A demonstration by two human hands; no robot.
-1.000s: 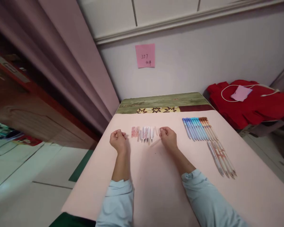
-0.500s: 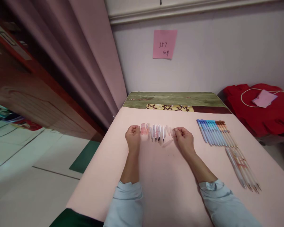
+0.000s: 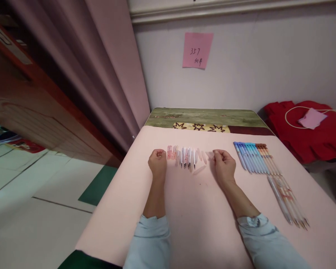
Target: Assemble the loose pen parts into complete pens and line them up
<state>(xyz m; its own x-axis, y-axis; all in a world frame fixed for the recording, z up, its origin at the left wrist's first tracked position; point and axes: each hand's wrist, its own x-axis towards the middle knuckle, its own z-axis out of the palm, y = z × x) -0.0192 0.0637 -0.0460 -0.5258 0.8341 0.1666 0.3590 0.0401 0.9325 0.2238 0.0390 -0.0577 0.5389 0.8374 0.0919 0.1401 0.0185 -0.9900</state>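
Observation:
On the pink table cover lies a row of small parts. At its left are patterned pink pieces [image 3: 172,152], then slim white refills [image 3: 185,157] with dark tips. Several translucent pinkish slips [image 3: 204,157] lie at its right, one slanting below. My left hand [image 3: 157,160] is closed beside the row's left end; what its fingers hold, if anything, is hidden. My right hand [image 3: 224,164] pinches a translucent pinkish slip [image 3: 209,154] between thumb and finger, right of the row.
Blue-topped pens [image 3: 248,157] and brown-topped pens [image 3: 268,158] lie side by side at the right. Nearer, several pale pens [image 3: 288,201] lie slanted. Beyond the table's right edge sits a red cloth [image 3: 291,145] with a cord. A curtain [image 3: 114,74] hangs at the left.
My right hand has shifted a little to the right, away from the row, with the slip in its pinch. The left hand stays nearly in place.

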